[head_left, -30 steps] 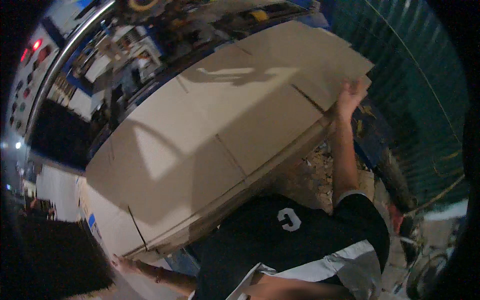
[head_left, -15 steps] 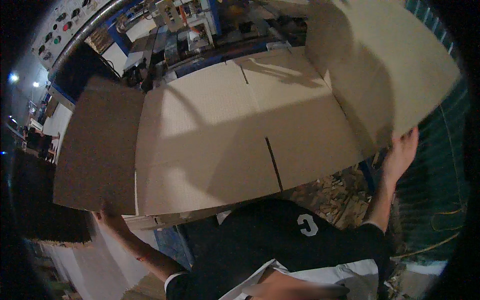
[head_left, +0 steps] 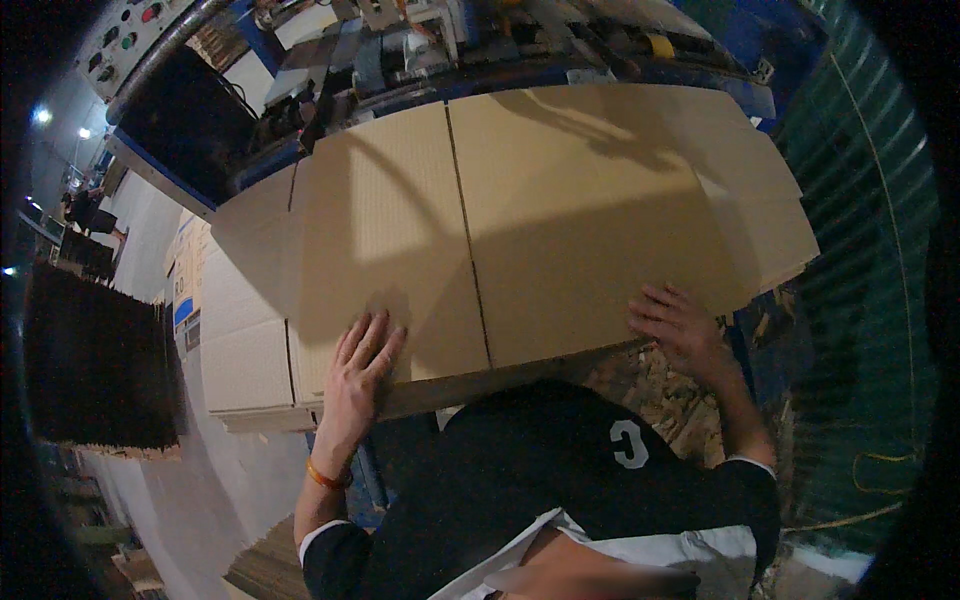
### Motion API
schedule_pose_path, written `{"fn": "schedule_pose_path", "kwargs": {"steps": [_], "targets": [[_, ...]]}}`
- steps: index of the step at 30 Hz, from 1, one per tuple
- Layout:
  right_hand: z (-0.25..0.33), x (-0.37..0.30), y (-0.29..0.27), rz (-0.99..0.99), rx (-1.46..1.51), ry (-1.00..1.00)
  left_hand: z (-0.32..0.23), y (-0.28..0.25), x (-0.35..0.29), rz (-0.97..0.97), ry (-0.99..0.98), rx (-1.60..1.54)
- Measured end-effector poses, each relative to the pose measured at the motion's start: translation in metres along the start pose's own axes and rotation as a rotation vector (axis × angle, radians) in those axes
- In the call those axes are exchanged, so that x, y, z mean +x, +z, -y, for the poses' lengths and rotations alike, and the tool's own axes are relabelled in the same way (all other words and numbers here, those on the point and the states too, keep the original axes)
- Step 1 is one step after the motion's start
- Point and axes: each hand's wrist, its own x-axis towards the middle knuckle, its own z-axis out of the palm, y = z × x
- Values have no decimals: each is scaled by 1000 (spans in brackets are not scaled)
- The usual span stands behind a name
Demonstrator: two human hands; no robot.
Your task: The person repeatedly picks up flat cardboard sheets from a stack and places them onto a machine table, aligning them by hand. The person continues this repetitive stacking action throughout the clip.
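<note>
A brown corrugated cardboard carton (head_left: 570, 250), folded flat, lies in front of me with a dark slit running across its middle from far to near. Beneath it are more flat cardboard sheets (head_left: 245, 350), which stick out on the left and right. My left hand (head_left: 362, 365) rests on the carton's near left part, fingers spread. Near the right front edge, my right hand (head_left: 678, 322) lies on the same carton with its fingers stretched out. Neither hand grips anything.
Beyond the cardboard stands a machine (head_left: 420, 60) with rollers and a blue frame. A control panel (head_left: 125, 45) with buttons is at upper left. A dark stack of cardboard (head_left: 95, 360) stands at far left, and green corrugated sheeting (head_left: 860, 300) lines the right. Scraps (head_left: 640, 385) lie below the front edge.
The two raised side panels have folded inward and down, so the carton now lies flat. Both hands have let go of the panel edges and moved inward onto the top.
</note>
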Motion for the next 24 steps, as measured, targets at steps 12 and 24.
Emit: {"fn": "schedule_pose_path", "kwargs": {"steps": [12,24], "targets": [[-129,127,-10,117,-232,53,77,31,117,-208,100,-30],[-142,171,-7,-217,-382,178,119,38,192,-480,-224,161]]}}
